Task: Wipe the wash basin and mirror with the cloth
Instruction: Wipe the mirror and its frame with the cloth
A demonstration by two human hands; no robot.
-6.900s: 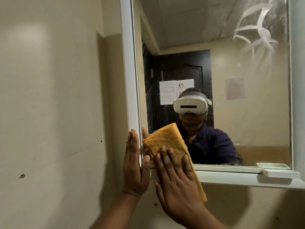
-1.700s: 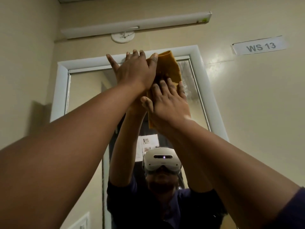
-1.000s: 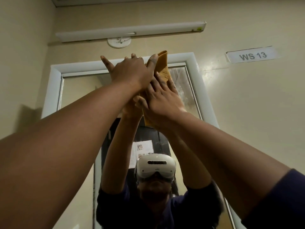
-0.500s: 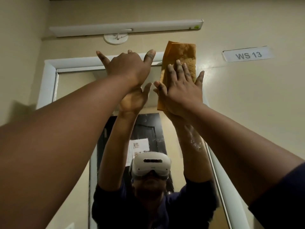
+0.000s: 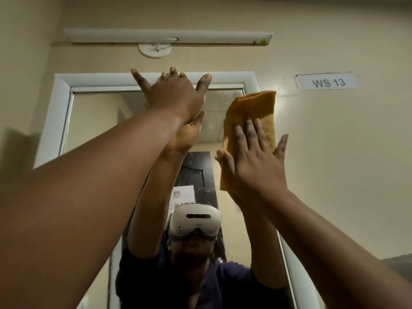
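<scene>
Pressing the orange cloth [image 5: 252, 121] flat-fingered at the mirror's [image 5: 100, 121] top right corner, right hand [image 5: 256, 161] wipes; left hand [image 5: 176, 97], fingers spread, seemingly braces.

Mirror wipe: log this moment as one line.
right hand flat on cloth | cloth over mirror frame's upper right | left hand open at top edge

Your soft woven cloth [image 5: 252, 121] on glossy glass

Your mirror [image 5: 95, 121] gleams smooth; its white frame [image 5: 55, 112] looks satin plastic.
</scene>
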